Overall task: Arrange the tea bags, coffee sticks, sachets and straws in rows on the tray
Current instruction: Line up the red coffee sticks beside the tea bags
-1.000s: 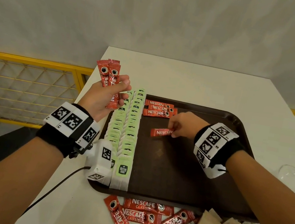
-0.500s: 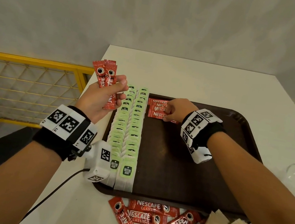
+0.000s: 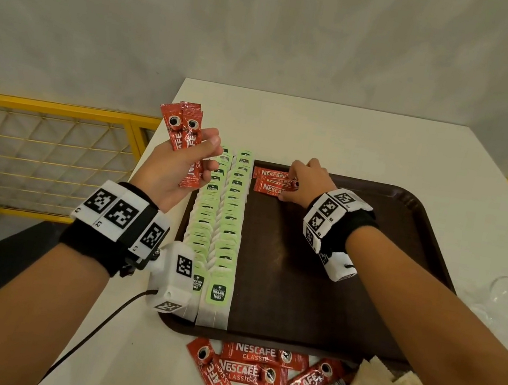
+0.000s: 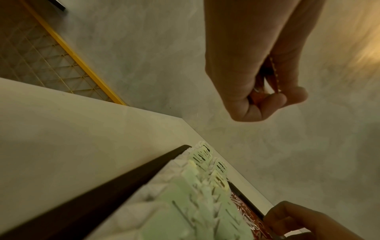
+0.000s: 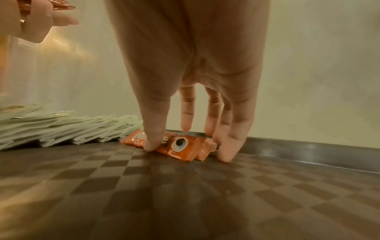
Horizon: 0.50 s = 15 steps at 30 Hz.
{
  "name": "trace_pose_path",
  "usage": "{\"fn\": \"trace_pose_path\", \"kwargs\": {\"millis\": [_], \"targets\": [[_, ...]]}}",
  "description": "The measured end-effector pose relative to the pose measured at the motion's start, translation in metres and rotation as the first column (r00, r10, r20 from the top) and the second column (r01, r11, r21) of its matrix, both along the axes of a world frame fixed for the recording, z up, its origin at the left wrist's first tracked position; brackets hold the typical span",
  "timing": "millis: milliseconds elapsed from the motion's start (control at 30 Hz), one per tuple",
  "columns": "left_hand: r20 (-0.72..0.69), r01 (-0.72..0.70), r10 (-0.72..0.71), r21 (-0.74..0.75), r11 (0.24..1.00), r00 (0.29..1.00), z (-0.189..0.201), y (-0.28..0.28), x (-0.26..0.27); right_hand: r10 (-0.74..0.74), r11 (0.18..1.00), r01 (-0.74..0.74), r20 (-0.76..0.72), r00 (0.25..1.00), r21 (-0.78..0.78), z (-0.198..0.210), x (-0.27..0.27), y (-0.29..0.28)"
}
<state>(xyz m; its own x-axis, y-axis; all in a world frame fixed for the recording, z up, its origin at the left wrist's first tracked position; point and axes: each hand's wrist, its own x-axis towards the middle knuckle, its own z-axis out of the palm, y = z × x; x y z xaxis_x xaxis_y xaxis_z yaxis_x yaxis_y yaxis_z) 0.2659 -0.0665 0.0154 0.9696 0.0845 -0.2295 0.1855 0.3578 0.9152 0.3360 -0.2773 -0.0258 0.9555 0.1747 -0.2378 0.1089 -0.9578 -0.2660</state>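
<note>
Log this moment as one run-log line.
left hand: holds coffee sticks | right hand: fingers straight, aligning sticks on tray | tea bags: two rows | tray

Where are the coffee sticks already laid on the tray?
In the head view, the coffee sticks lie at the tray's far left, right of the tea bags, under the right hand.

Head cam looks down, wrist cams close (all share tray [image 3: 410, 212]).

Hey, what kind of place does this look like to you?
Likely a café or pantry drinks station: a brown serving tray on a white table, rows of tea bags, and Nescafé coffee sticks.
</note>
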Motion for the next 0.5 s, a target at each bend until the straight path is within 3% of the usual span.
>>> {"fn": "trace_pose_path", "kwargs": {"millis": [200,500], "targets": [[-0.003,-0.001,0.001,0.0,1.0,1.0,-0.0006,-0.0006,-0.0008,0.063,0.998,-0.063,0.004,0.998,0.001,-0.0004,0.0025,0.0094],[-0.004,-0.007,0.006,-0.008,1.0,1.0,0.0007,0.0001,-0.0016,0.133,0.984,-0.123,0.075,0.988,-0.126,0.0014,0.0068,0.0039]]}}
